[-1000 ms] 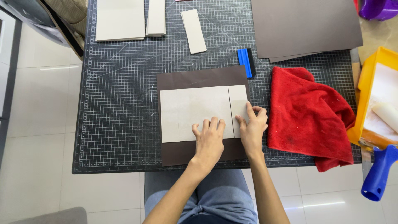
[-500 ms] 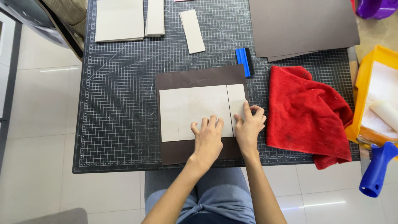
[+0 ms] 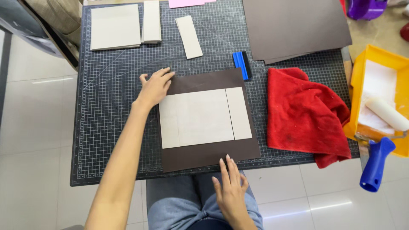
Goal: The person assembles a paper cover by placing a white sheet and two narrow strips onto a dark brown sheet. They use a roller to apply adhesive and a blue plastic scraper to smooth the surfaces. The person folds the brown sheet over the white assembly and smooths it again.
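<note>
We had the dark brown sheet (image 3: 207,155) lying flat near the front edge of the cutting mat (image 3: 110,127), and on it three pale grey boards (image 3: 204,118) already sat side by side: a narrow strip at the left, a wide panel in the middle, a narrow piece at the right, with brown margins showing above and below. So the laying-out looked done to us; the margins were not yet folded over the boards, and that seemed to be what was left.

Our left hand (image 3: 154,87) rested flat, fingers spread, on the sheet's far left corner, pinching nothing. Our right hand (image 3: 232,187) lay open at the sheet's front edge, fingertips just on it; whether it pressed down or only touched, we could not tell from this angle.

Just beyond the sheet's far right corner lay a blue squeegee (image 3: 241,65). A red cloth (image 3: 304,115) lay at the mat's right edge, and off the mat a yellow tray (image 3: 360,85) held a roller with a blue handle (image 3: 377,164). Spare grey boards (image 3: 115,26) sat at the mat's far left corner.
</note>
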